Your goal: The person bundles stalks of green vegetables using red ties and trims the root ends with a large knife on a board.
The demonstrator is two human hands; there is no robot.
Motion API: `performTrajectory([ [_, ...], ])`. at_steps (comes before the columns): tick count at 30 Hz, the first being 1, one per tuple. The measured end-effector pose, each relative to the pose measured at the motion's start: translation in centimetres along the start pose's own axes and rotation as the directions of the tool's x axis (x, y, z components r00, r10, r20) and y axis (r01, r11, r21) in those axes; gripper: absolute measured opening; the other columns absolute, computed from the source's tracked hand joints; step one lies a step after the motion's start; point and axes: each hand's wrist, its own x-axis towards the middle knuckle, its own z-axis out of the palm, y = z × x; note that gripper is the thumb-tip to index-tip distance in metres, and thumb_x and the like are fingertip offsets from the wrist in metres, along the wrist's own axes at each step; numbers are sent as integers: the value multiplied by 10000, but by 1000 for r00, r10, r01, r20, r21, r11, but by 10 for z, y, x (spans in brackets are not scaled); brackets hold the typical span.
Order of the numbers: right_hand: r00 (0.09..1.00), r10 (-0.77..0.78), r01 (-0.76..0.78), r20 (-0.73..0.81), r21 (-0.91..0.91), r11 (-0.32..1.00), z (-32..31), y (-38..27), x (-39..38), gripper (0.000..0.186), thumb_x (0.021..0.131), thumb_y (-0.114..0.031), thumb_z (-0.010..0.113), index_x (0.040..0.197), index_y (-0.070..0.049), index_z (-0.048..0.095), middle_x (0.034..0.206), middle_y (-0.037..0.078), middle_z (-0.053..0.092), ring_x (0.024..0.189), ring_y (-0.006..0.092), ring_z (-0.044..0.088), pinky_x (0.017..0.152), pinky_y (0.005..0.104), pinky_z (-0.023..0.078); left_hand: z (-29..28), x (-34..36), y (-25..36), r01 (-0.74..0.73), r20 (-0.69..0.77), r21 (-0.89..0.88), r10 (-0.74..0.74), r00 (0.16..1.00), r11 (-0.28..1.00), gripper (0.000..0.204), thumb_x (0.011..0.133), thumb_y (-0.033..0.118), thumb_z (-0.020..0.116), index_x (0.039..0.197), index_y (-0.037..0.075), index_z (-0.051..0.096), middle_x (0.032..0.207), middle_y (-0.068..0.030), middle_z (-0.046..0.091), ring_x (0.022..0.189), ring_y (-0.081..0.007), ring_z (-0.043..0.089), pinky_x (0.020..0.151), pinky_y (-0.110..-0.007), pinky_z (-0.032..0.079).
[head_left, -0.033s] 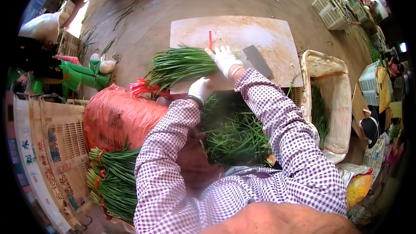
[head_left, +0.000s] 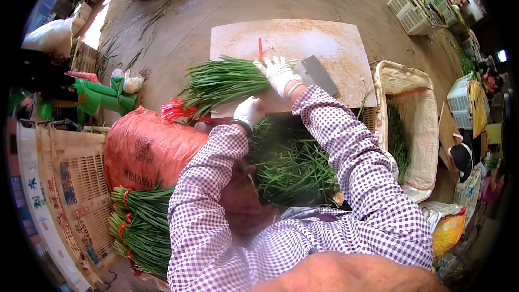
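A bunch of garlic chives (head_left: pixel 224 81) lies across the left part of a pale board (head_left: pixel 346 48). My right hand (head_left: pixel 278 75), in a white glove, rests on the bunch's right end, with its fingers stretched out and the thumb apart. Beside it a grey flat blade (head_left: pixel 319 75) lies on the board. My left hand (head_left: pixel 250 112), also gloved, is curled closed at the board's near edge, just below the bunch; whatever is in its fingers is hidden. A red strip (head_left: pixel 260 48) sticks out beyond the bunch's far side. More red strips (head_left: pixel 175 111) are heaped at the board's left corner.
Loose chives (head_left: pixel 297 173) lie below the board, near my lap. At left are a red sack (head_left: pixel 151 146), tied chive bunches (head_left: pixel 146 232) and a plastic crate (head_left: pixel 81 184). A lined basket (head_left: pixel 419 130) stands to the right. Farther right, a person in a dark hat (head_left: pixel 462 157) is near crates.
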Motion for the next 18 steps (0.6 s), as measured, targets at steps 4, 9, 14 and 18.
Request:
performTrajectory([
  [4,989,37,-3,-142,233,972,-12,19,-44,535,870,-119,544,1395,-140,439,1377,133,496,1264,321,475,1080,438,355,-29,-9,7,-30,86,-93,38,996,995,360,678,107,764,1026,58,683,912,-93,660,879,-227,663,798,-326,531],
  [9,921,348,-148,-172,673,725,18,104,-167,358,785,-102,658,1141,-64,641,1137,153,648,1064,317,613,937,382,480,-62,-1,-35,207,-386,-247,-292,875,947,139,732,97,698,855,38,673,729,-68,662,713,-174,639,695,-321,518],
  [14,832,551,-291,-61,797,529,28,132,-262,242,806,-68,647,1046,-54,677,1024,143,682,957,303,657,846,348,518,-74,-21,-58,292,-525,-109,-304,794,950,227,703,100,730,911,65,645,929,-101,610,823,-226,607,744,-345,506],
  [18,774,633,-273,31,917,290,40,130,-295,259,827,-14,651,1085,-30,673,1020,109,701,930,177,678,832,283,530,-82,-22,-23,166,-534,115,-80,841,979,474,657,145,786,1081,68,589,1110,-139,565,1059,-306,533,929,-406,436],
])
